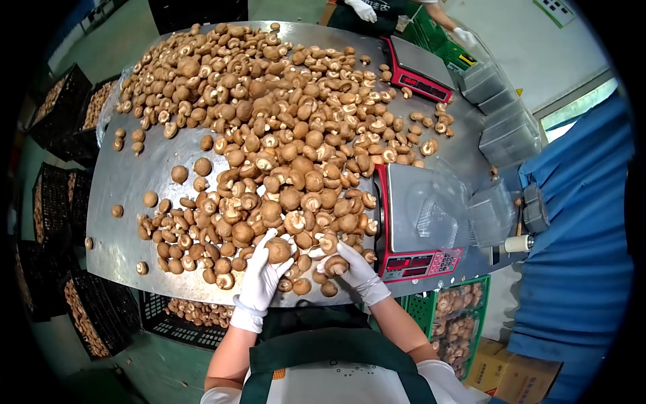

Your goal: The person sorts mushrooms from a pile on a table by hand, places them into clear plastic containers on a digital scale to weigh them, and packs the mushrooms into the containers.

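A big heap of brown shiitake mushrooms (289, 135) covers much of the metal table (141, 182). At its near edge my left hand (262, 273), in a white glove, is closed around a large mushroom (278, 250). My right hand (356, 269), gloved too, grips a mushroom (336, 265) with its fingers, and another mushroom (328, 243) sits at the fingertips. Several loose mushrooms lie between and below the hands. Just right of my right hand stands a red digital scale (420, 262) with a clear plastic tray (437, 219) on its plate.
A second red scale (420, 71) stands at the far right, near a person in white gloves (363, 9). Stacked clear trays (508, 128) line the right edge. Black crates (101, 313) of mushrooms stand at left; a green crate (484, 296) and cardboard box (515, 374) are lower right.
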A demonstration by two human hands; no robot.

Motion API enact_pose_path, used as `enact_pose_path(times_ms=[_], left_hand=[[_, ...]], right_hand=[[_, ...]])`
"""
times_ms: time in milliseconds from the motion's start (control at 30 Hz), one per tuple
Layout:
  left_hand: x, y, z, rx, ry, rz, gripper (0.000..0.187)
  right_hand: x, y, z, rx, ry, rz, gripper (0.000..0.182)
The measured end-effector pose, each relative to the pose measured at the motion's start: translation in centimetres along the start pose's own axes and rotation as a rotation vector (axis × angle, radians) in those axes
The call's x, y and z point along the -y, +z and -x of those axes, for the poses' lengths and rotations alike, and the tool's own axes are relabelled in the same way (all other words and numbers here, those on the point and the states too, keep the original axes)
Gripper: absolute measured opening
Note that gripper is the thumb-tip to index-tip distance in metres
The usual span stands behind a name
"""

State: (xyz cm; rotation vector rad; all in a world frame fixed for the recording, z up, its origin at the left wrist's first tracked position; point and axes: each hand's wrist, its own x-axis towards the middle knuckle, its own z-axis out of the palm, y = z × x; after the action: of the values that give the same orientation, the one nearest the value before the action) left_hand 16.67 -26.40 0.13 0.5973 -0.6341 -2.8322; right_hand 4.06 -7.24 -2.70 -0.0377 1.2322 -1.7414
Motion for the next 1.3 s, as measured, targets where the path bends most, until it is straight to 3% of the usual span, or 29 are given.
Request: enact_pose_path(times_ms=[67,100,200,267,333,400,433,467,567,700,767,800,867,900,933,1000,1033,1100,1200,1267,1300], left_hand=[[1.3,2.1,0.2,-0.004,0.176,-0.192,0.049],[2.7,1.4,-0.2,-0.021,0.260,-0.422,0.049],[4.9,2.5,-1.0,0.134,0.313,-1.127,0.046],[5.9,4.0,-0.8,0.128,0.460,-1.267,0.045],[6.0,4.9,-1.2,0.153,0.338,-1.053,0.044],[5.1,5.9,-1.4,0.006,0.289,-1.022,0.041],[4.7,5.9,-1.6,-0.054,0.273,-0.902,0.039],[4.4,5.8,-1.7,-0.114,0.257,-0.783,0.038],[3.7,4.8,-1.6,-0.228,0.269,-0.633,0.041],[3.4,3.4,-0.1,-0.359,0.326,-0.640,0.035],[3.3,4.0,1.1,-0.428,0.373,-0.726,0.033],[3.5,4.6,1.9,-0.447,0.410,-0.767,0.034],[4.6,5.0,3.0,-0.398,0.386,-0.757,0.036],[5.3,5.8,3.7,-0.321,0.339,-0.770,0.039],[6.1,6.8,4.0,-0.212,0.231,-0.686,0.044],[8.1,8.5,4.5,-0.042,-0.060,-0.050,0.050],[8.6,8.2,4.9,-0.053,-0.119,-0.042,0.051],[9.5,6.6,5.7,-0.070,-0.163,-0.062,0.053],[8.0,3.2,8.2,-0.166,0.070,-0.138,0.042],[4.7,2.7,10.3,-0.409,0.313,-0.286,0.037],[3.6,0.3,11.1,-0.579,0.400,-0.575,0.036]], right_hand=[[0.9,0.4,0.6,0.217,0.111,-0.397,0.058],[0.8,0.2,0.5,0.300,0.086,-0.425,0.062],[0.2,0.4,1.4,0.291,0.087,-0.407,0.055],[2.0,1.6,2.1,0.128,0.028,-0.241,0.062],[4.2,0.2,3.5,0.076,-0.094,-0.159,0.063],[9.5,-1.1,6.2,0.053,-0.231,-0.044,0.056],[12.7,-0.9,8.3,-0.125,-0.271,0.202,0.055],[13.7,-2.6,9.1,-0.332,-0.534,0.467,0.055],[17.3,-8.8,10.6,-0.655,-0.713,1.106,0.054],[17.6,-13.4,10.6,-0.658,-0.688,1.188,0.051],[18.1,-13.2,11.3,-0.746,-0.712,1.583,0.051],[18.5,-12.4,11.8,-0.792,-0.731,1.600,0.050],[18.2,-10.1,11.6,-0.670,-0.810,1.223,0.051],[17.1,-7.8,11.1,-0.572,-0.670,0.995,0.053],[15.5,-7.0,10.7,-0.347,-0.611,1.237,0.059],[13.5,-2.8,8.5,0.284,-0.527,1.131,0.062],[11.5,-2.3,7.5,0.398,-0.423,1.165,0.069],[7.7,-2.6,4.4,0.358,-0.584,1.335,0.057],[5.6,-2.7,0.8,0.145,-0.657,1.727,0.040],[4.4,-3.1,-0.5,0.143,-0.651,1.754,0.036],[3.7,-3.7,-1.2,0.113,-0.625,1.791,0.035]])
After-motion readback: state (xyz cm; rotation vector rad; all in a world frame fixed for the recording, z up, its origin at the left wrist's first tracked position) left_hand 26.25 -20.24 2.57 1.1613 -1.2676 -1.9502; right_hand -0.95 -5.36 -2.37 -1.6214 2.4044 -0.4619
